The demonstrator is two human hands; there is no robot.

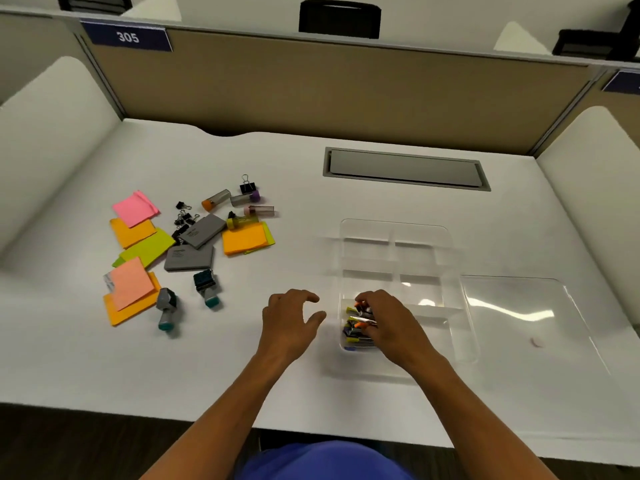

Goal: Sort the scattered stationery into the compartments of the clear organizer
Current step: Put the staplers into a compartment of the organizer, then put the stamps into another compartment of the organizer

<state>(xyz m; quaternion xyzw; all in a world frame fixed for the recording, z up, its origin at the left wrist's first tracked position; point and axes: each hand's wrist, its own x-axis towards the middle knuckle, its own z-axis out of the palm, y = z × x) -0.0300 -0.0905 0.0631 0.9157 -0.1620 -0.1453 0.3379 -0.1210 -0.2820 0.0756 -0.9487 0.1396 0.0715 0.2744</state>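
White study-carrel surface, bounded by tan partition panels; a navy label reading 305 sits at the upper left of the frame, a grey recessed cable hatch at upper centre-right.

Item: clear plastic organizer with divided compartments, right of centre. Its nearest left compartment holds a small heap of short highlighters with yellow, orange and purple caps; the compartments toward the top of the frame look bare. A clear flat lid lies just beside it at the right.

Item: right hand, fingers curled down into that nearest compartment, touching the heap. Whether it grips one piece or only settles them cannot be told. Left hand, open and loose, fingers spread, holding nothing, hovering over the bare surface just left of the organizer.

Unsorted stock, left of centre:
- four short highlighters with clear caps;
- black binder clips, one larger, several small;
- two grey rectangular erasers;
- two self-inking stamps with teal bases;
- sticky-note pads in pink, orange, yellow-green and salmon, plus an orange and yellow pair further right.

Step in hand, by judgement: depositing highlighters, with the sort at an early stage. The next move calls for the free left hand to reach toward the upper left for the four remaining highlighters, keeping that kind in the same compartment before opening another for clips.
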